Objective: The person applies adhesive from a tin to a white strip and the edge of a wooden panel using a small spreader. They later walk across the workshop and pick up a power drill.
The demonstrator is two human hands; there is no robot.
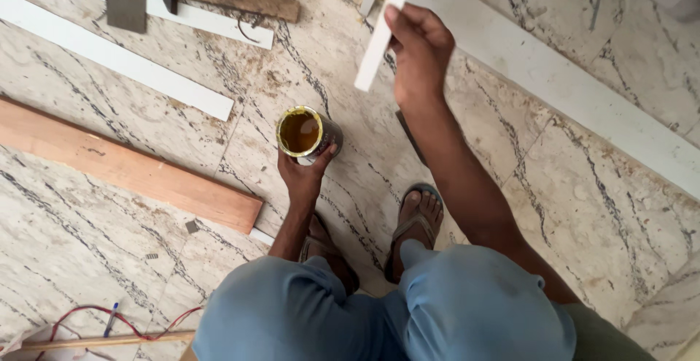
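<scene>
So, looking down from the head cam: the left hand grips an open tin of yellowish glue above the marble floor. Up right of the tin, the right hand pinches a white strip; a wooden plank lies left of the tin

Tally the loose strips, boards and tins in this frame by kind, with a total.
White strips: 4, one held in the right hand, two on the floor at left, one long one at right
Wooden boards: 2
Tins: 1, in the left hand
Total: 7
</scene>
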